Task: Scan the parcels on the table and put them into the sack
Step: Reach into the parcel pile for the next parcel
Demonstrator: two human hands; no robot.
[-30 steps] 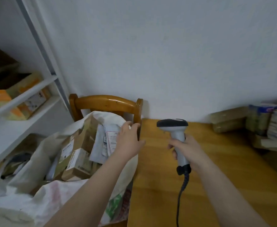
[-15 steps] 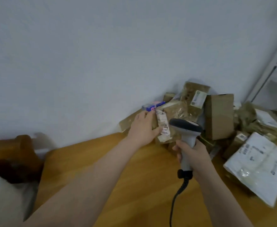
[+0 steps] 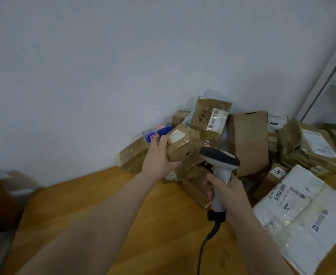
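Pulling the brown parcel [image 3: 185,143] out of the pile [image 3: 248,141] at the far right corner of the bench [image 3: 103,205] risks toppling neighbours that lean together against the wall [image 3: 83,76]. Its label [image 3: 176,134] faces upward, away from the scanner [image 3: 220,161], and its shiny surface may glare, so a misread seems likely unless it is turned.

Left hand [image 3: 159,161]: fingers [image 3: 164,140] curled round the parcel's near end, holding it just above the pile. Right hand [image 3: 228,193]: fingers wrapped round the scanner handle. Sack not in view.
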